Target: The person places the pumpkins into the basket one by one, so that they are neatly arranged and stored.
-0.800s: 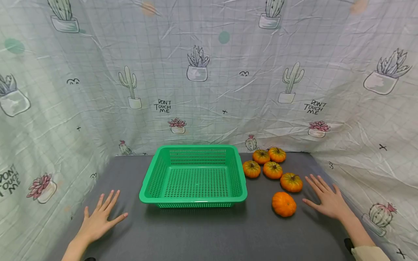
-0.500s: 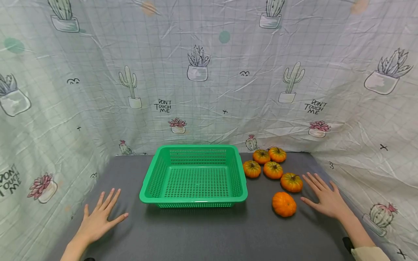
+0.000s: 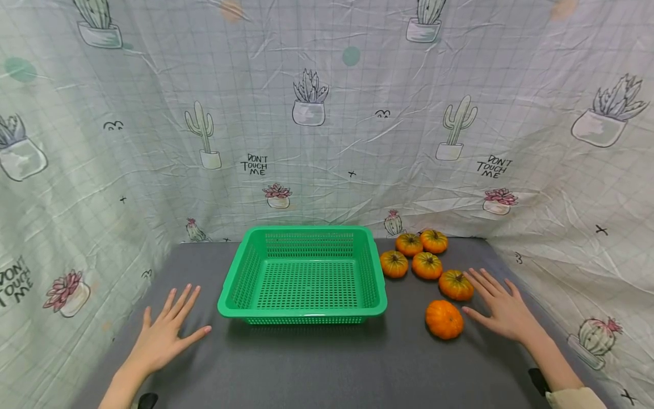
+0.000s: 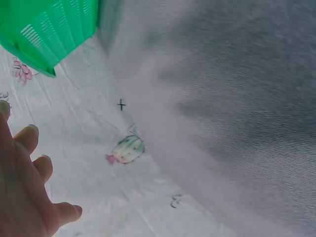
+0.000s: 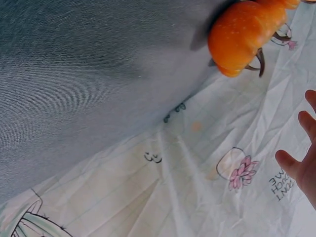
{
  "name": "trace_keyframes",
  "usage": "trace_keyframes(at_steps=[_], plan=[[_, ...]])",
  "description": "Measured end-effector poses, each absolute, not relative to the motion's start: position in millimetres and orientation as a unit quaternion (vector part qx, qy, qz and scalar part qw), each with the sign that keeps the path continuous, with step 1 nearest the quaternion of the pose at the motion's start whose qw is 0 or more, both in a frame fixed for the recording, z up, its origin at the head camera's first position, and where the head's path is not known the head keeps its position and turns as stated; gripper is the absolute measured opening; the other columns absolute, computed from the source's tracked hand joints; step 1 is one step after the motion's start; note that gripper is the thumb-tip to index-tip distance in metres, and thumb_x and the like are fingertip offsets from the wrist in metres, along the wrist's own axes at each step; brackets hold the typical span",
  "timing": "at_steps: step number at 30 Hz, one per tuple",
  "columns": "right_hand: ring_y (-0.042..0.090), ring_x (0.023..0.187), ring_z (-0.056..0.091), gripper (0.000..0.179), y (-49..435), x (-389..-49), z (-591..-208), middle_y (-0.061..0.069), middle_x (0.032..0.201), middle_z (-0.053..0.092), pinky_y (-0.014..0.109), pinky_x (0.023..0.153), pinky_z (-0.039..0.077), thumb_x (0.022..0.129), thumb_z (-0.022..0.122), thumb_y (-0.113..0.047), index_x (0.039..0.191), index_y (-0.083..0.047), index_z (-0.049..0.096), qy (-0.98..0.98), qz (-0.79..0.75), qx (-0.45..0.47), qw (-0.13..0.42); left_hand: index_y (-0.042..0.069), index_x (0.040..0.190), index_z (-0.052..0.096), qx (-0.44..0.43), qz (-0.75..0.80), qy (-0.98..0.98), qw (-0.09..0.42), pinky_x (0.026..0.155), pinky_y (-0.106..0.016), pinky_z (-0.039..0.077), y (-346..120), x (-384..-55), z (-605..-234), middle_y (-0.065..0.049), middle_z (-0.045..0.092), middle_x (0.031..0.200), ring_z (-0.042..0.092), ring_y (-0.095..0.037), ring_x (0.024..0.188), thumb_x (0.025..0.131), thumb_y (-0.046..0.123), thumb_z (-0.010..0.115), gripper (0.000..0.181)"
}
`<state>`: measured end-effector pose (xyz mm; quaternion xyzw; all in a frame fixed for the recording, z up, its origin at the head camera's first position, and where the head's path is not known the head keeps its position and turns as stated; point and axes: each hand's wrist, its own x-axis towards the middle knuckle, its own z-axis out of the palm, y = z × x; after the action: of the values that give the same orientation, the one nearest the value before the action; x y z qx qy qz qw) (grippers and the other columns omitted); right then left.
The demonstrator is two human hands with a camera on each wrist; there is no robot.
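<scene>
Creased pale cloth (image 3: 347,142) printed with a faint grid, potted cacti (image 3: 208,158) and "DON'T TOUCH ME" lettering (image 3: 254,164) fills the upper frame and runs down both sides. A dark grey desk (image 3: 306,366) spans the lower middle; light glints along creases at upper centre.

Room is lying open along the near bench (image 3: 317,369) between left hand (image 3: 162,339) and right hand (image 3: 503,312) — beyond, the green basket (image 3: 301,313) is blocking the middle, and six pumpkins (image 3: 427,266) are standing to its right.
</scene>
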<state>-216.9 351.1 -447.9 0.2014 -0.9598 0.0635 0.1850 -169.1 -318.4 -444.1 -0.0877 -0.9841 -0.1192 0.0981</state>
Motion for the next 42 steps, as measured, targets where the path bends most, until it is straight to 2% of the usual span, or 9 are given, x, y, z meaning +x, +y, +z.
trace_keyframes(at_steps=[5,10,16,23,27,31,37,42], plan=[[0.016,0.140,0.010,0.076,347,-218,-446,-0.007,0.150,0.014,0.063,0.099,0.012,0.078,0.063,-0.042,0.140,-0.014,0.030,-0.958,0.065,0.207,0.186,0.032,0.144,0.002,-0.099,-0.124,-0.982,0.100,0.095,-0.069,-0.014,-312,-173,-439,0.007,-0.005,0.152,-0.017,-0.014,0.138,0.080,0.058,0.052,0.085],[0.016,0.139,0.013,0.074,341,-219,-443,-0.007,0.150,0.017,0.062,0.100,0.013,0.079,0.062,-0.042,0.140,-0.015,0.031,-0.955,0.071,0.220,0.189,0.032,0.144,0.002,-0.105,-0.125,-0.982,0.099,0.096,-0.068,-0.013,-306,-176,-436,0.005,-0.003,0.152,-0.011,-0.021,0.139,0.079,0.059,0.052,0.086],[0.019,0.138,0.018,0.073,331,-218,-439,0.005,0.145,0.031,0.062,0.099,0.015,0.080,0.062,-0.043,0.141,-0.018,0.030,-0.956,0.068,0.226,0.174,0.031,0.144,0.003,-0.120,-0.134,-0.978,0.102,0.098,-0.068,-0.008,-298,-180,-433,0.005,0.000,0.152,-0.006,-0.023,0.140,0.080,0.055,0.054,0.086],[0.029,0.129,0.031,0.068,319,-215,-434,0.015,0.132,0.045,0.060,0.095,0.020,0.078,0.064,-0.043,0.134,-0.011,0.041,-0.955,0.049,0.242,0.167,0.030,0.145,0.006,-0.141,-0.138,-0.974,0.115,0.100,-0.066,-0.001,-285,-187,-430,0.000,0.006,0.152,-0.007,-0.019,0.140,0.079,0.052,0.057,0.086],[0.034,0.122,0.037,0.066,313,-213,-430,0.014,0.129,0.049,0.060,0.093,0.021,0.076,0.066,-0.042,0.130,-0.009,0.047,-0.951,0.041,0.258,0.164,0.026,0.145,0.011,-0.149,-0.145,-0.971,0.119,0.101,-0.065,0.002,-279,-192,-433,-0.001,0.008,0.152,-0.005,-0.021,0.140,0.081,0.051,0.056,0.083],[0.033,0.119,0.040,0.065,307,-212,-428,0.013,0.127,0.051,0.059,0.092,0.023,0.074,0.068,-0.040,0.128,-0.009,0.049,-0.946,0.036,0.275,0.168,0.022,0.145,0.017,-0.154,-0.149,-0.969,0.120,0.101,-0.065,0.004,-274,-199,-436,-0.002,0.009,0.152,0.001,-0.026,0.140,0.081,0.053,0.054,0.080],[0.030,0.117,0.043,0.068,298,-209,-430,0.010,0.126,0.053,0.057,0.091,0.026,0.071,0.070,-0.042,0.129,-0.014,0.049,-0.945,0.017,0.285,0.161,0.022,0.145,0.017,-0.157,-0.150,-0.971,0.105,0.101,-0.065,0.005,-267,-206,-442,-0.008,0.013,0.151,0.003,-0.029,0.140,0.083,0.053,0.051,0.077],[0.027,0.117,0.044,0.068,292,-203,-433,0.007,0.126,0.053,0.058,0.090,0.029,0.070,0.070,-0.046,0.129,-0.019,0.049,-0.949,0.016,0.282,0.142,0.021,0.144,0.019,-0.157,-0.146,-0.970,0.113,0.101,-0.065,0.006,-263,-209,-448,-0.012,0.015,0.150,0.005,-0.032,0.139,0.082,0.053,0.052,0.077]])
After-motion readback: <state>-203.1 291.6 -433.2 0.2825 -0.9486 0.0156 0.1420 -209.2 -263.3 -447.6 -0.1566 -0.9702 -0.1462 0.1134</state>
